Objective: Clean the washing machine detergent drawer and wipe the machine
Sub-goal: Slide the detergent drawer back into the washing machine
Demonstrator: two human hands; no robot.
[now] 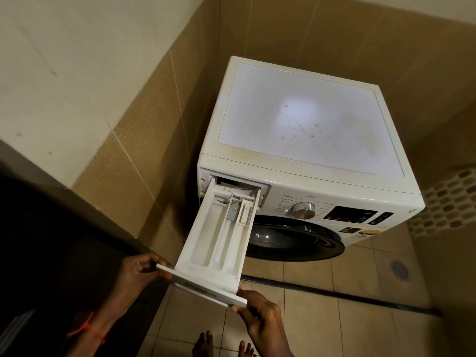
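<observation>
**Drawer far out, both hands on its front panel**

Head view: the detergent drawer juts from the washing machine toward 7 o'clock, its back end apparently within the slot. The left hand grips the panel's 9 o'clock end, fingers curled over it. The right hand pinches the 4 o'clock end.

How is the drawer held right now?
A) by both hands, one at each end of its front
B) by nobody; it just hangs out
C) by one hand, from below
A: the left hand and the right hand each pinch one end of the front of the drawer, pulled far out of the machine.
</observation>
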